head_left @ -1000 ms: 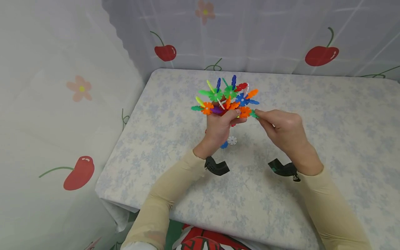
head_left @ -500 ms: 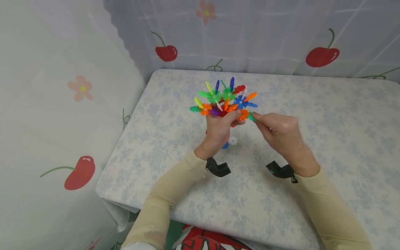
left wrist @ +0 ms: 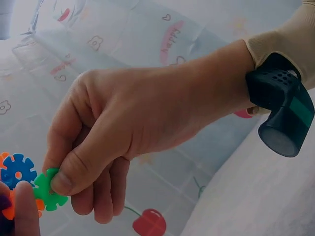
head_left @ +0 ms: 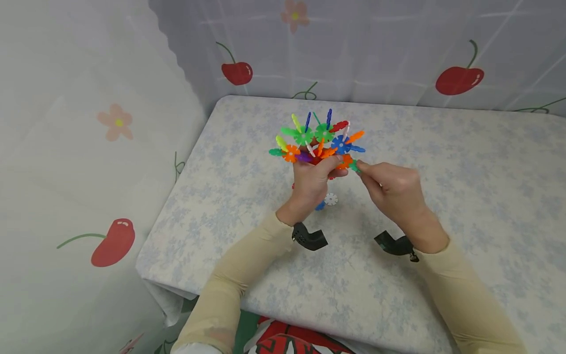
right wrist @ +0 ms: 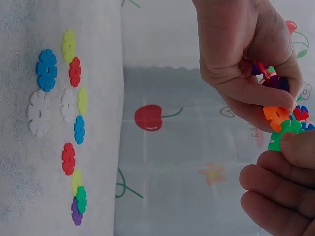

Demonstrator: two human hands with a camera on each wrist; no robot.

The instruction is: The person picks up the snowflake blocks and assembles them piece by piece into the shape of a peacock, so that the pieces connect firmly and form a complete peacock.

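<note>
My left hand (head_left: 309, 184) grips a colourful cluster of interlocked plastic snowflake discs (head_left: 303, 135), held above the table. Its thumb lies by an orange snowflake disc (head_left: 346, 161) on the cluster's right side. My right hand (head_left: 395, 189) pinches a green snowflake disc (left wrist: 45, 191) between thumb and index finger. That green disc meets the edge of the orange one, seen closely in the right wrist view; how deep their slots sit is hidden. The left palm and fingers cover the underside of the cluster.
Loose discs lie on the patterned tablecloth (head_left: 212, 206), among them a white disc (head_left: 330, 199) and a blue disc (head_left: 320, 206) below the left hand. The right wrist view shows several more, including a red disc (right wrist: 68, 159). A cherry-print curtain (head_left: 376, 54) hangs behind.
My right hand has moved slightly left with the green disc, which now sits closer against the orange disc. The left hand keeps its hold on the cluster, almost still.
</note>
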